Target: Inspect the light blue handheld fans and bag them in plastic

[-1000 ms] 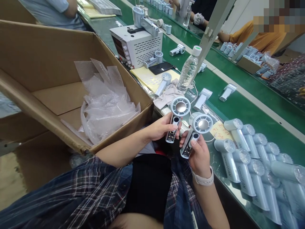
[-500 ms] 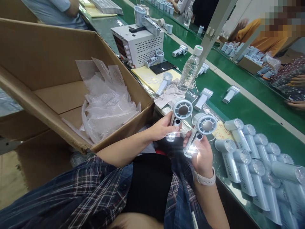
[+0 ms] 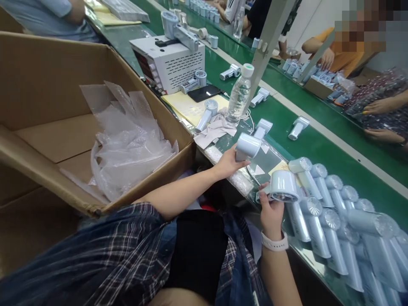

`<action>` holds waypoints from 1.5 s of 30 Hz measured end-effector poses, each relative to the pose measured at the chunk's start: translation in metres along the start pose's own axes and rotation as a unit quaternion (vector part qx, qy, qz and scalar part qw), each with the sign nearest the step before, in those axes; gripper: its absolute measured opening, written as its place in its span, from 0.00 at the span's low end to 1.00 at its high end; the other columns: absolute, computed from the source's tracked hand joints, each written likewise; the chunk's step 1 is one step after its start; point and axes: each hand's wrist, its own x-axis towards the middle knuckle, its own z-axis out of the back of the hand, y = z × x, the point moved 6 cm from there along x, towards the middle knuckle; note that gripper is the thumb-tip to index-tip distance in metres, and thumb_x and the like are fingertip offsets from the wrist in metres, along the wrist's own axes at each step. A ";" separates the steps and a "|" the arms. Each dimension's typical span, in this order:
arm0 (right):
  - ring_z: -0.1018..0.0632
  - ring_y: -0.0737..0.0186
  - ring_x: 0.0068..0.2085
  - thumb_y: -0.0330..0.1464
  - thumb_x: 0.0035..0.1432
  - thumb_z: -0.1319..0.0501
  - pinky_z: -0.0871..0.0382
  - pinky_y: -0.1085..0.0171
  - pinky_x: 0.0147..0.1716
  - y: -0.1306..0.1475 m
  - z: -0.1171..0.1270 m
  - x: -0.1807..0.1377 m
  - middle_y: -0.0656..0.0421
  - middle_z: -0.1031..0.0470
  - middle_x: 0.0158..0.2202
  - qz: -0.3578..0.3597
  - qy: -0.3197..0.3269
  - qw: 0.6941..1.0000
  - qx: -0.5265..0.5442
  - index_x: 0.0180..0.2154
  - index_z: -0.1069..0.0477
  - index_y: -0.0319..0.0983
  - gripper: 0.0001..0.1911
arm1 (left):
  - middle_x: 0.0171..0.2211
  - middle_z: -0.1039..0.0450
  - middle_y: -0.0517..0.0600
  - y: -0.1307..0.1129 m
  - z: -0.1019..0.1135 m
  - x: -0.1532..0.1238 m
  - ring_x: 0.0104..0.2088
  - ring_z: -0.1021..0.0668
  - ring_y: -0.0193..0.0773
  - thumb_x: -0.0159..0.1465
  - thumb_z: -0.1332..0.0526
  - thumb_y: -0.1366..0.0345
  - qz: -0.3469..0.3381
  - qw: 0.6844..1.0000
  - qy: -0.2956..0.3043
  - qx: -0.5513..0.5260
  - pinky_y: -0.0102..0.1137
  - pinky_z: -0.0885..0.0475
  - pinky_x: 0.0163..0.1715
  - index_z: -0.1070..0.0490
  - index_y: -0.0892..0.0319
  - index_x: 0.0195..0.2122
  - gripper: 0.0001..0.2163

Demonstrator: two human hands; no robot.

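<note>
My left hand (image 3: pixel 228 163) grips a pale blue handheld fan (image 3: pixel 247 146) by its handle, with the round head tipped toward the green bench (image 3: pixel 321 146). Closer to me, my right hand (image 3: pixel 270 210) holds a second handheld fan (image 3: pixel 282 187) with its head turned down and to the right. That fan hangs just left of a row of several finished fans (image 3: pixel 334 212) lying side by side along the bench's near edge. A white watch band (image 3: pixel 274 243) circles my right wrist.
An open cardboard box (image 3: pixel 63 114) with plastic bags (image 3: pixel 127 140) stands at my left. A water bottle (image 3: pixel 239 95), a cloth (image 3: pixel 215 127), yellow sheets (image 3: pixel 185 106), a white power supply (image 3: pixel 168 61) and loose fans lie ahead. Other people work across the bench.
Both hands turned their fans from face-up to tipped over and moved them outward over the bench. The right one went toward the row of fans. The view shifted right.
</note>
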 end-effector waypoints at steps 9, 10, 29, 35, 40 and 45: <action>0.18 0.48 0.51 0.50 0.56 0.28 0.27 0.47 0.56 0.004 -0.015 -0.001 0.49 0.19 0.49 -0.057 0.085 0.979 0.177 0.50 0.25 0.41 0.27 | 0.40 0.21 0.56 -0.035 -0.018 -0.046 0.34 0.18 0.45 0.57 0.29 0.46 0.072 0.967 0.175 -0.173 0.37 0.23 0.34 0.35 0.60 0.48 0.27; 0.18 0.47 0.51 0.49 0.55 0.27 0.27 0.46 0.56 0.009 -0.016 -0.004 0.49 0.19 0.50 -0.060 0.089 0.975 0.192 0.51 0.25 0.41 0.28 | 0.41 0.21 0.56 -0.038 -0.018 -0.052 0.32 0.18 0.44 0.60 0.32 0.45 0.088 0.951 0.199 -0.219 0.36 0.23 0.32 0.35 0.60 0.49 0.27; 0.21 0.56 0.36 0.45 0.61 0.35 0.21 0.55 0.37 0.078 -0.036 -0.037 0.57 0.22 0.35 -0.165 0.181 0.893 0.378 0.47 0.22 0.43 0.17 | 0.32 0.27 0.48 -0.081 -0.013 -0.106 0.32 0.21 0.35 0.51 0.21 0.60 0.151 0.861 0.313 -0.372 0.30 0.24 0.37 0.27 0.63 0.42 0.23; 0.29 0.61 0.27 0.47 0.60 0.40 0.31 0.61 0.28 0.079 -0.044 -0.038 0.57 0.29 0.28 -0.184 0.207 0.878 0.390 0.30 0.23 0.39 0.19 | 0.31 0.26 0.51 -0.072 -0.013 -0.106 0.31 0.23 0.37 0.56 0.28 0.53 0.157 0.862 0.273 -0.397 0.32 0.26 0.35 0.28 0.63 0.35 0.18; 0.29 0.62 0.26 0.55 0.58 0.40 0.32 0.63 0.24 0.077 -0.044 -0.039 0.56 0.28 0.28 -0.177 0.214 0.887 0.369 0.33 0.21 0.37 0.27 | 0.36 0.20 0.54 -0.071 -0.010 -0.104 0.33 0.17 0.44 0.59 0.33 0.58 0.153 0.849 0.281 -0.421 0.37 0.23 0.36 0.29 0.63 0.41 0.14; 0.25 0.61 0.32 0.46 0.57 0.32 0.30 0.66 0.21 0.078 -0.029 -0.034 0.57 0.23 0.36 -0.113 0.122 0.913 0.374 0.43 0.20 0.43 0.17 | 0.41 0.18 0.55 -0.070 -0.003 -0.102 0.39 0.15 0.49 0.59 0.29 0.61 0.132 0.879 0.257 -0.379 0.39 0.22 0.40 0.34 0.59 0.51 0.22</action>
